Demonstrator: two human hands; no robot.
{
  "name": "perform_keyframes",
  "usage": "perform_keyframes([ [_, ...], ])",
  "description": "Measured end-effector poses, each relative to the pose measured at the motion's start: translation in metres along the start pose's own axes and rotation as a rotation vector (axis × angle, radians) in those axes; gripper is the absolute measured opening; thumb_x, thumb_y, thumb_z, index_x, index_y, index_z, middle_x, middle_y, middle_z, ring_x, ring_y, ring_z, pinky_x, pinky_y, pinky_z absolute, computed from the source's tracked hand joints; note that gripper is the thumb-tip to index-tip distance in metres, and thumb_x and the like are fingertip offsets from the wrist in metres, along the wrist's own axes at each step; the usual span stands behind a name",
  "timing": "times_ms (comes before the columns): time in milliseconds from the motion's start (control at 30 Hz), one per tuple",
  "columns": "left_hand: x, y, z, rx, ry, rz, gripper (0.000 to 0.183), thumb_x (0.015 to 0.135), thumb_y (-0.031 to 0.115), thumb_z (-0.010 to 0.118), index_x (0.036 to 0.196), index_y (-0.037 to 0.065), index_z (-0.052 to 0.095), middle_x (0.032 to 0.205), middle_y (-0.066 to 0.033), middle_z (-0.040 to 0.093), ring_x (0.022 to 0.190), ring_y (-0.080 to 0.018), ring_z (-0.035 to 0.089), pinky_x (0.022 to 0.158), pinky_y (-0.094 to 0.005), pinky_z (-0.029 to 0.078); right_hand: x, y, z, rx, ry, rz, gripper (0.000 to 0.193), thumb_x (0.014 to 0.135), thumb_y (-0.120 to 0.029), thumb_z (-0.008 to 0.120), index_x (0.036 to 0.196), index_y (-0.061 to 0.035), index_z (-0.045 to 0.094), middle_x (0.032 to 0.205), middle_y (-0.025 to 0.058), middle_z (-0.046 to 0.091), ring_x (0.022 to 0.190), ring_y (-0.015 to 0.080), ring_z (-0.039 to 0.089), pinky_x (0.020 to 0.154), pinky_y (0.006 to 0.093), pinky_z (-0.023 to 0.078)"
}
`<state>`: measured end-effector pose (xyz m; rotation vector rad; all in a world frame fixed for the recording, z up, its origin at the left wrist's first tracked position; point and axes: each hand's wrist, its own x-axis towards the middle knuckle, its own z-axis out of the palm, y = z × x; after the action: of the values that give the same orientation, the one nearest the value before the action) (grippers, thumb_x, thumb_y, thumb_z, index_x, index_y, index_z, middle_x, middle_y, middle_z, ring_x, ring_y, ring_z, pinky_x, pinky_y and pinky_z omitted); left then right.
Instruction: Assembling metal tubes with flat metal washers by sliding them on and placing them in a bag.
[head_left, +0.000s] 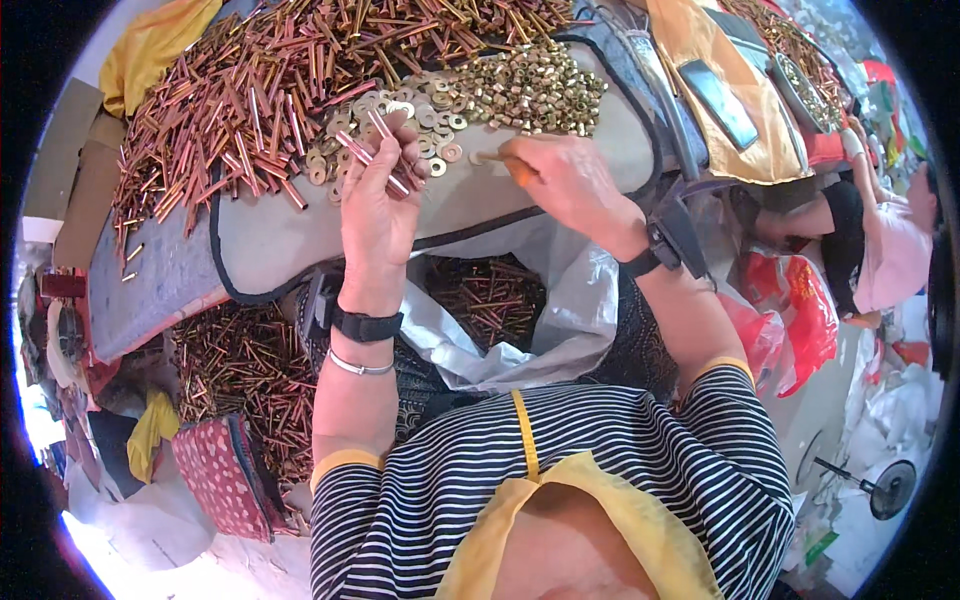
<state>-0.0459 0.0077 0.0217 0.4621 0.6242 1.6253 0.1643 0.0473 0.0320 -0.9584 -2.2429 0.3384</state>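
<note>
My left hand (380, 195) is closed around several slim copper-coloured bolts (355, 148), whose ends stick out between the fingers at different angles. To its right, my right hand (570, 180) is closed in a pinch, with an orange covering on a fingertip. A small pale, flat piece (478, 157) shows at those fingertips; whether they grip it is unclear. Flat round washers (432, 118) lie spread on the grey padded surface (290, 235) just beyond my left hand. Beyond my right hand is a heap of small brass-coloured nuts (535, 88).
A large pile of copper-coloured bolts (250, 110) covers the far left. Below the work surface, an open white sack (585, 310) holds more bolts (485, 300). A phone (720, 103) rests on orange cloth (770, 150) at right. Another person (885, 240) sits at the far right.
</note>
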Motion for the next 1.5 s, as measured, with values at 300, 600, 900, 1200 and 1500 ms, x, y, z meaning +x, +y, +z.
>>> perform_keyframes([
  [300, 0.000, 0.004, 0.002, 0.010, 0.039, 0.054, 0.027, 0.093, 0.013, 0.056, 0.119, 0.005, 0.055, 0.093, -0.0037, 0.059, 0.085, -0.0151, 0.058, 0.080, -0.0339, 0.052, 0.064, -0.026, -0.003, -0.512, -0.364, -0.276, 0.012, 0.070, -0.011, 0.057, 0.069, -0.0024, 0.067, 0.068, 0.0171, 0.063, 0.066, 0.0340, 0.064, 0.057, 0.0424, 0.051],
  [600, -0.006, 0.003, 0.001, -0.039, -0.015, 0.008, 0.024, 0.094, 0.022, 0.054, 0.114, 0.009, 0.055, 0.101, -0.0056, 0.063, 0.094, -0.0232, 0.064, 0.076, -0.0362, 0.054, 0.043, 0.006, -0.007, -0.132, -0.543, -0.063, 0.030, 0.077, -0.006, 0.051, 0.105, -0.0111, 0.061, 0.073, 0.0189, 0.061, 0.069, 0.0371, 0.061, 0.062, 0.0464, 0.048],
  [900, -0.009, 0.001, 0.007, 0.415, -0.151, -0.229, 0.031, 0.094, 0.028, 0.055, 0.110, 0.002, 0.060, 0.068, 0.0069, 0.043, 0.056, -0.0019, 0.034, 0.047, -0.0180, 0.024, 0.019, 0.002, -0.020, 0.669, -0.014, 0.246, 0.025, 0.084, -0.007, 0.061, 0.109, -0.0090, 0.063, 0.060, 0.0015, 0.053, 0.055, 0.0086, 0.048, 0.051, 0.0243, 0.038],
  [1200, -0.012, -0.006, 0.008, 0.684, -0.158, -0.259, 0.024, 0.089, 0.024, 0.064, 0.103, 0.004, 0.068, 0.062, 0.0086, 0.044, 0.049, -0.0001, 0.030, 0.043, -0.0179, 0.020, 0.003, 0.007, -0.039, 0.326, -0.158, -0.062, 0.022, 0.084, -0.009, 0.063, 0.105, -0.0100, 0.067, 0.065, 0.0031, 0.057, 0.057, 0.0045, 0.046, 0.051, 0.0227, 0.037],
  [1500, -0.011, -0.003, 0.003, 0.895, -0.226, -0.238, 0.020, 0.086, 0.019, 0.067, 0.100, 0.005, 0.070, 0.065, 0.0061, 0.051, 0.051, 0.0000, 0.038, 0.046, -0.0170, 0.026, -0.009, 0.022, -0.045, 0.351, -0.244, -0.025, 0.021, 0.084, -0.002, 0.061, 0.104, -0.0060, 0.067, 0.082, 0.0074, 0.068, 0.064, 0.0130, 0.058, 0.059, 0.0240, 0.044],
])
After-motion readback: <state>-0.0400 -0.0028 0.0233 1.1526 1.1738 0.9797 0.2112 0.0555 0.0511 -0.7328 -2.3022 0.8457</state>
